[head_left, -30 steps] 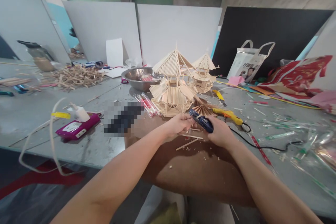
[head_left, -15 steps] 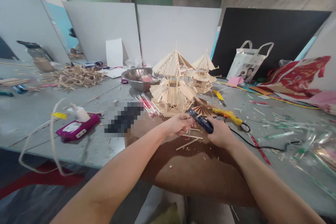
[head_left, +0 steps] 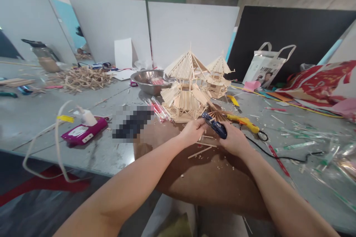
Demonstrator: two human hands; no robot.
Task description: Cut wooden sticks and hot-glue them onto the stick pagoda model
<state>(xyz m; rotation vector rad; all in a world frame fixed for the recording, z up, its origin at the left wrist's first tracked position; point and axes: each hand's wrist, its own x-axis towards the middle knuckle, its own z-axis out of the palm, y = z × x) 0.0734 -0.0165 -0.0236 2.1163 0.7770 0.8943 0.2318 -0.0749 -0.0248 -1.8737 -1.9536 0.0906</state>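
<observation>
My right hand [head_left: 235, 139] is closed around a dark blue plier-like tool [head_left: 218, 126], its head angled up and left. At that head, my left hand [head_left: 194, 131] pinches a thin wooden stick [head_left: 211, 120], mostly hidden by the fingers and the tool. Just behind both hands stands a pavilion model [head_left: 185, 100] built from thin sticks, with a peaked roof. Loose wooden sticks [head_left: 199, 152] and small crumbs lie below the hands on a brown board [head_left: 205, 181].
A second stick pavilion [head_left: 218, 77] and a metal bowl [head_left: 151, 83] stand behind. A yellow glue gun [head_left: 246, 123] with a black cord lies right, beside scattered clear wrappers [head_left: 300, 146]. To the left are a purple power strip [head_left: 85, 131] and a heap of sticks [head_left: 83, 79].
The whole view has shifted slightly. Both hands stay together at the tool, with the left hand's fingers a little altered in position.
</observation>
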